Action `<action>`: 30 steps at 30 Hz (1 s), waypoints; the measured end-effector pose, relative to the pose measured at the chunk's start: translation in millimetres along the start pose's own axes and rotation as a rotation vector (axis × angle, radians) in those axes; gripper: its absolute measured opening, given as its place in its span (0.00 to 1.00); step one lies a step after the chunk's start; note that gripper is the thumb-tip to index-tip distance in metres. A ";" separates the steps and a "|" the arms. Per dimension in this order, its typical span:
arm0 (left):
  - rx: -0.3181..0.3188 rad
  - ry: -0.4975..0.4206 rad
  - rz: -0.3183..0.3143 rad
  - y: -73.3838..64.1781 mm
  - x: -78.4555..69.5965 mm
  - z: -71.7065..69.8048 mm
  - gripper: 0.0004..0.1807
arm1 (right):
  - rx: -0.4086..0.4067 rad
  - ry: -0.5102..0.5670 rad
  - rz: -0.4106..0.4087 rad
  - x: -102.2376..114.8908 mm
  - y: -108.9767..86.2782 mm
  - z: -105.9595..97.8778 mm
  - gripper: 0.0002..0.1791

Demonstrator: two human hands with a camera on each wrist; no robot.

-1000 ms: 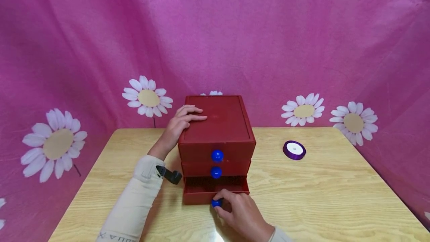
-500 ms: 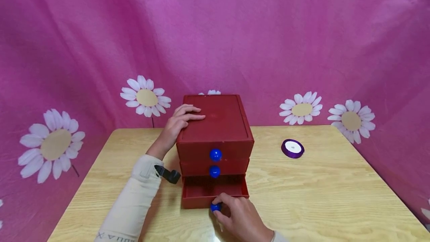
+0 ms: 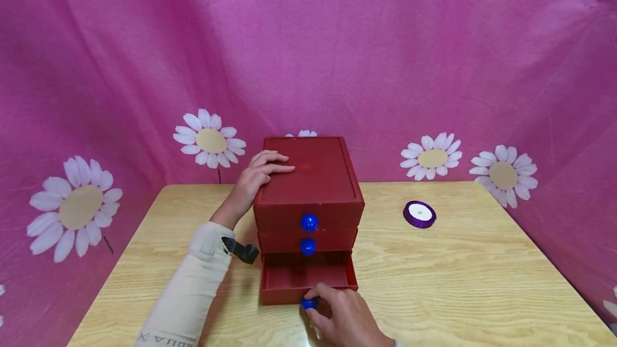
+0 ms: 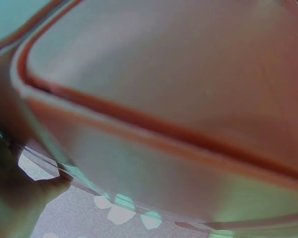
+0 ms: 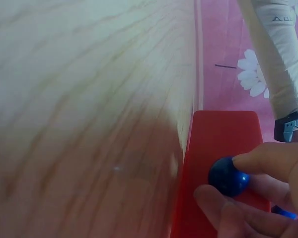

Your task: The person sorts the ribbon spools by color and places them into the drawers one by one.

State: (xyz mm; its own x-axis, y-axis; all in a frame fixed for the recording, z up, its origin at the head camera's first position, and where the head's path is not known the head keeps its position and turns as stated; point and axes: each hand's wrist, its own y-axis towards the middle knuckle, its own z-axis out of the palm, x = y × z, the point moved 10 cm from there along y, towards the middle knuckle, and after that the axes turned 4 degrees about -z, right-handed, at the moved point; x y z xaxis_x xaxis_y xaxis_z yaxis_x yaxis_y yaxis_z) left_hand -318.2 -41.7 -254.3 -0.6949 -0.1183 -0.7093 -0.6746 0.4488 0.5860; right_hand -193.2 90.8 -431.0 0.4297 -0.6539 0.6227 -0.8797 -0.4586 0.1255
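Note:
A red drawer cabinet (image 3: 308, 175) with round blue knobs stands on the table. Its bottom drawer (image 3: 279, 298) is pulled partway out, and the part of its inside that shows holds nothing. My right hand (image 3: 347, 315) pinches that drawer's blue knob (image 3: 308, 303) between thumb and fingers; the right wrist view shows the knob (image 5: 227, 176) against the red drawer front (image 5: 223, 134). My left hand (image 3: 255, 175) rests on the cabinet's top left edge, fingers extended over the top. In the left wrist view the cabinet (image 4: 154, 114) fills most of the picture, with part of the hand (image 4: 20, 198) at lower left.
A purple ribbon spool (image 3: 419, 214) with a white centre lies on the table to the cabinet's right. Behind the wooden table (image 3: 458, 272) hangs a pink cloth (image 3: 337, 52) printed with daisies. The two upper drawers (image 3: 284, 240) are closed.
The right hand has drawn the bottom drawer farther out toward me by its knob, so more of the inside shows. My left hand has stayed on the cabinet.

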 end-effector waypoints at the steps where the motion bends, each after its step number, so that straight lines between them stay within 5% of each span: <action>1: -0.002 -0.002 -0.001 0.2 0.2 -0.2 0.24 | 0.007 0.011 0.010 -0.9 -0.3 0.6 0.08; 23: -0.009 -0.009 -0.005 3.4 1.1 -1.8 0.24 | 0.080 0.135 0.128 -6.4 -12.2 10.2 0.09; 30: -0.010 0.001 -0.006 1.4 -0.5 -0.7 0.24 | 0.096 0.161 0.109 2.8 -20.7 12.2 0.07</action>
State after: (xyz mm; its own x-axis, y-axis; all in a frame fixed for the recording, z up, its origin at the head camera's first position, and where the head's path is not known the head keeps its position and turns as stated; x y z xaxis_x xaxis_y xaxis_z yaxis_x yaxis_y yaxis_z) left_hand -319.0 -41.6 -252.8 -0.6912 -0.1216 -0.7124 -0.6812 0.4389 0.5860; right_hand -171.2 91.1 -441.3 0.2882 -0.6019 0.7448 -0.8924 -0.4508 -0.0189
